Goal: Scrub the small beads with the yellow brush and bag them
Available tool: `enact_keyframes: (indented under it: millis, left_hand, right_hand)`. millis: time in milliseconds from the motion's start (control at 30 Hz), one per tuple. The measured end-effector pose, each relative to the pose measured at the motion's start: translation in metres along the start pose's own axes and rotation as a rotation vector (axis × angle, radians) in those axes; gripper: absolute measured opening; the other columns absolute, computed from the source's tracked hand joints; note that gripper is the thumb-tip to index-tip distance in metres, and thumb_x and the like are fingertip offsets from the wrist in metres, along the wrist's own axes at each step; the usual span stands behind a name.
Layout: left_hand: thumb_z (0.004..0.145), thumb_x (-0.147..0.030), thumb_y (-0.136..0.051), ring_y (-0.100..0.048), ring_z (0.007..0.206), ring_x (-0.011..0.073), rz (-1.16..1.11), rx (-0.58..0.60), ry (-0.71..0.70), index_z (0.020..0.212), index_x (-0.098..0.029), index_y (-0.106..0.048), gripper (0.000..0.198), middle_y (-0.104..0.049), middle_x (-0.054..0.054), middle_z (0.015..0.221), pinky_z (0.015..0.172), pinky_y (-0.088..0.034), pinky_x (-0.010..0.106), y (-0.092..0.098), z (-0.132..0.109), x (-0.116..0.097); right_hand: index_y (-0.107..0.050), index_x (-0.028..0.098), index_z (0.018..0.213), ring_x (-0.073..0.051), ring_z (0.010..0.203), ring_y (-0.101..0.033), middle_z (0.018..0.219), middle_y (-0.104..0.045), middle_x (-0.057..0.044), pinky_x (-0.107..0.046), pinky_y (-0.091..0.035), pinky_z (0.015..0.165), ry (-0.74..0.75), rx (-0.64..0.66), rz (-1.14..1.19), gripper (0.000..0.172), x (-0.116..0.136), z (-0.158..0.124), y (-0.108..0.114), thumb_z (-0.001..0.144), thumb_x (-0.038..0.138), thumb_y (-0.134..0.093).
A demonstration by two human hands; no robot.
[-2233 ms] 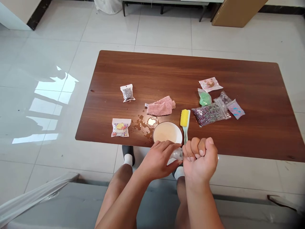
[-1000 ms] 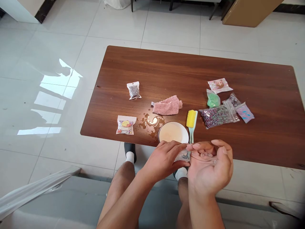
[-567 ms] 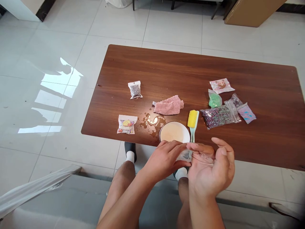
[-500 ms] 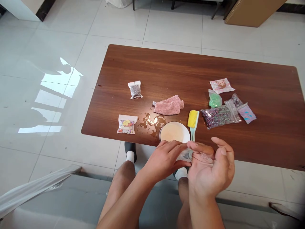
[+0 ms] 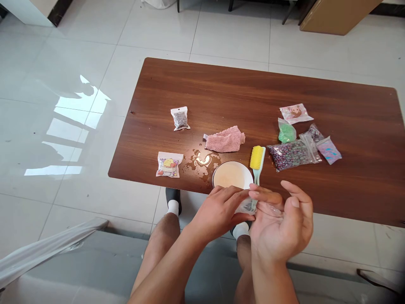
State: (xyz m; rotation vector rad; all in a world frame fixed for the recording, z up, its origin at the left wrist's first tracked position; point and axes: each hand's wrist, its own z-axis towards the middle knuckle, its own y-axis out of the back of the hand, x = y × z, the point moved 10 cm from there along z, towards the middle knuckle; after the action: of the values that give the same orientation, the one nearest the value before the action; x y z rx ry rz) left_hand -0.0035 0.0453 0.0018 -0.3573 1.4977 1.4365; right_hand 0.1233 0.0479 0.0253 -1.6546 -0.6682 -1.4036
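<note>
My left hand (image 5: 218,213) pinches a small clear plastic bag (image 5: 246,206) at the near edge of the brown table (image 5: 228,93). My right hand (image 5: 281,223) is turned palm up beside it, fingers apart, and a few small clear beads (image 5: 270,207) lie in the cupped palm. Just beyond my hands stand a white bowl (image 5: 231,175) of pale liquid and a yellow-bristled brush (image 5: 256,160) with a light green handle.
A pink cloth (image 5: 225,139) lies behind a wet spill (image 5: 201,160). Two small packets (image 5: 179,118) (image 5: 169,164) sit to the left. Several bead bags (image 5: 292,150) cluster at the right, with a green one (image 5: 286,131). A cardboard box (image 5: 335,14) stands on the floor beyond.
My right hand has gone from a closed fist to an upturned open palm with beads in it. My left hand stays pinched on the clear bag. The view has shifted slightly.
</note>
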Motion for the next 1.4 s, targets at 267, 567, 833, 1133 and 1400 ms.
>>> enact_keyframes:
  millis: [267,567,833,1133,1400]
  left_hand:
    - [0.101,-0.062,-0.045,-0.067,0.092,0.0220,0.004,-0.011,0.015,0.119,-0.016,-0.060,0.052,-0.072,0.009,0.103,0.080,-0.050,0.036,0.000,-0.002,0.001]
    - [0.102,-0.051,-0.056,-0.068,0.105,0.0223,-0.085,-0.011,0.049,0.124,-0.019,-0.060,0.039,-0.074,0.008,0.113,0.085,-0.050,0.035,0.004,0.001,0.001]
    - [0.101,-0.050,-0.058,-0.069,0.104,0.0214,-0.075,-0.070,0.026,0.123,-0.020,-0.060,0.038,-0.075,0.007,0.113,0.083,-0.049,0.033,0.011,-0.001,-0.001]
    - [0.105,-0.051,-0.050,-0.071,0.106,0.0198,0.001,-0.107,-0.071,0.137,-0.019,-0.054,0.046,-0.075,0.009,0.117,0.087,-0.051,0.034,0.016,-0.001,-0.013]
    - [0.104,-0.048,-0.054,-0.071,0.108,0.0197,-0.013,-0.139,-0.103,0.137,-0.019,-0.053,0.044,-0.075,0.009,0.119,0.087,-0.050,0.033,0.017,0.000,-0.017]
  right_hand:
    - [-0.071,0.019,0.120,-0.028,0.091,-0.080,0.075,-0.081,-0.003,-0.058,-0.051,0.105,0.166,0.011,-0.172,0.029,0.008,-0.011,-0.008,0.102,0.028,-0.050]
    - [-0.064,0.020,0.140,-0.030,0.114,-0.075,0.095,-0.084,-0.007,-0.063,-0.041,0.116,0.165,0.132,-0.201,0.041,0.004,-0.017,-0.020,0.104,0.027,-0.047]
    - [-0.051,0.020,0.150,-0.026,0.118,-0.073,0.106,-0.083,-0.002,-0.066,-0.033,0.121,0.263,0.248,-0.232,0.047,0.009,-0.020,-0.029,0.105,0.018,-0.041]
    - [-0.059,0.022,0.139,-0.028,0.127,-0.067,0.113,-0.080,-0.008,-0.058,-0.042,0.113,0.178,0.225,-0.320,0.036,0.002,-0.010,-0.022,0.108,0.034,-0.045]
    - [-0.069,0.021,0.119,-0.024,0.106,-0.075,0.103,-0.082,-0.006,-0.046,-0.054,0.099,0.100,0.147,-0.275,0.025,-0.002,-0.011,-0.014,0.102,0.029,-0.053]
